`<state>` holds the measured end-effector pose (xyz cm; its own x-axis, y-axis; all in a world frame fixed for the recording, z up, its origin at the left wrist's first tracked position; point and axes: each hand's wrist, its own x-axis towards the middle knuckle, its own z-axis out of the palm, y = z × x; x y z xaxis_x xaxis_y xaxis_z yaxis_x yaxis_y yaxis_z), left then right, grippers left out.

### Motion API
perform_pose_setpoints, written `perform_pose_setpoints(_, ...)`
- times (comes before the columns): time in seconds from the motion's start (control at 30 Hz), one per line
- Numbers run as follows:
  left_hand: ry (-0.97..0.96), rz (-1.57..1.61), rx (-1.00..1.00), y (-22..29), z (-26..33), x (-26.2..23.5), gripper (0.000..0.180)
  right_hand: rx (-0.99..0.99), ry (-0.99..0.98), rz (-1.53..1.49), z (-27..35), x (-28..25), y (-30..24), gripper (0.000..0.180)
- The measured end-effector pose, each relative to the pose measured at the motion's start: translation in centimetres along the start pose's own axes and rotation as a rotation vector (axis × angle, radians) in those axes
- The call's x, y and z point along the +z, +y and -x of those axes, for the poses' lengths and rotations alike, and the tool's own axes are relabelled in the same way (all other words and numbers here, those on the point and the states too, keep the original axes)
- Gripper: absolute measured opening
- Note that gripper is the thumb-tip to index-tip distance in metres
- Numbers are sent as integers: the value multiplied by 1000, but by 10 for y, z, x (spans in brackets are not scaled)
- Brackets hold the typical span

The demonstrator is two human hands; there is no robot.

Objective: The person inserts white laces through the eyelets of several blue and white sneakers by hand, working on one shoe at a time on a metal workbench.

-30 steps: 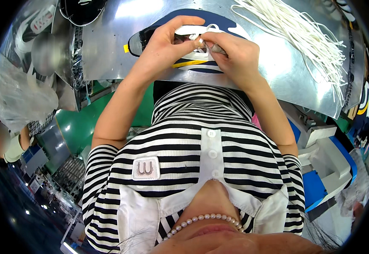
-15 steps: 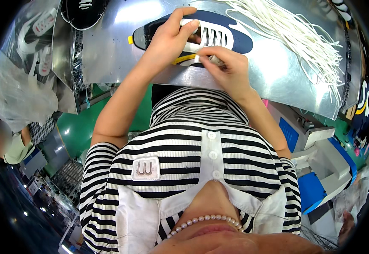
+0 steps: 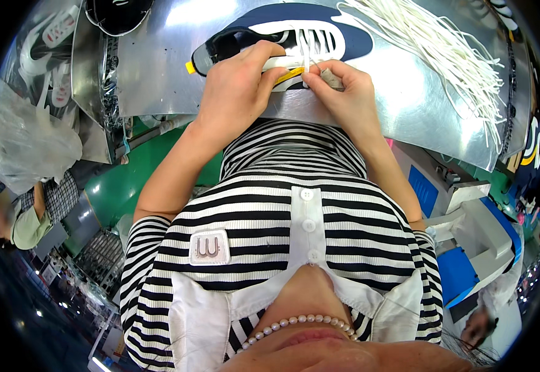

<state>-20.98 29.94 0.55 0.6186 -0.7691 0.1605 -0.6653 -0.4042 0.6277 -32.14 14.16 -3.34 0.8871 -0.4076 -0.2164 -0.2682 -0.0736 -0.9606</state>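
A navy sneaker (image 3: 354,38) with white trim and a yellow stripe lies on its side on the metal table, toe to the right. White lace (image 3: 308,46) runs through its eyelets. My left hand (image 3: 236,84) grips the near edge of the opening, fingers over the white collar and thumb by the yellow stripe. Between thumb and forefinger my right hand (image 3: 350,90) pinches a strand of that lace at the near eyelet row. A greyish wrap (image 3: 332,79) shows at one of its fingers. The lace's tip is hidden.
A bundle of loose white laces (image 3: 431,56) lies on the metal table (image 3: 158,80) at right. A black shoe (image 3: 118,13) sits at the far left. Bagged shoes (image 3: 31,136) stand beyond the left edge. A grey and blue machine (image 3: 468,248) is lower right. A person (image 3: 31,220) is at left.
My left hand has moved down from the shoe's opening to its near edge. My right hand has shifted slightly right with the lace, which now stretches across the eyelets.
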Motion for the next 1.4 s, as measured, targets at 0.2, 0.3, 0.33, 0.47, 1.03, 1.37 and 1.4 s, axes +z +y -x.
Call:
perform_pose_setpoints(0.2, -68, 58, -69, -4, -1, 0, 24, -44, 40, -375, -12, 4, -7, 14)
perform_pose_setpoints(0.3, -74, 62, -74, 0, -3, 1, 25, -52, 58, -421, -17, 15, -3, 12)
perform_pose_setpoints(0.33, -71, 52, -74, 2, -5, 3, 25, -98, 89, -400, -17, 15, -3, 13)
perform_pose_setpoints(0.47, -21, 11, -127, 5, -4, 9, 24, -136, 53, -354, -16, 15, 0, 19)
perform_pose_setpoints(1.03, -94, -32, 126, -3, -6, 11, 27, 25, -55, 41, -3, -3, -15, 17)
perform_pose_setpoints(1.37, -131, 70, -61, 1, -2, 6, 24, 82, -118, 167, -3, -64, -21, 20)
perform_pose_setpoints(1.4, -188, 105, -67, 2, -6, 4, 26, -88, -7, 114, -11, -58, -19, 20)
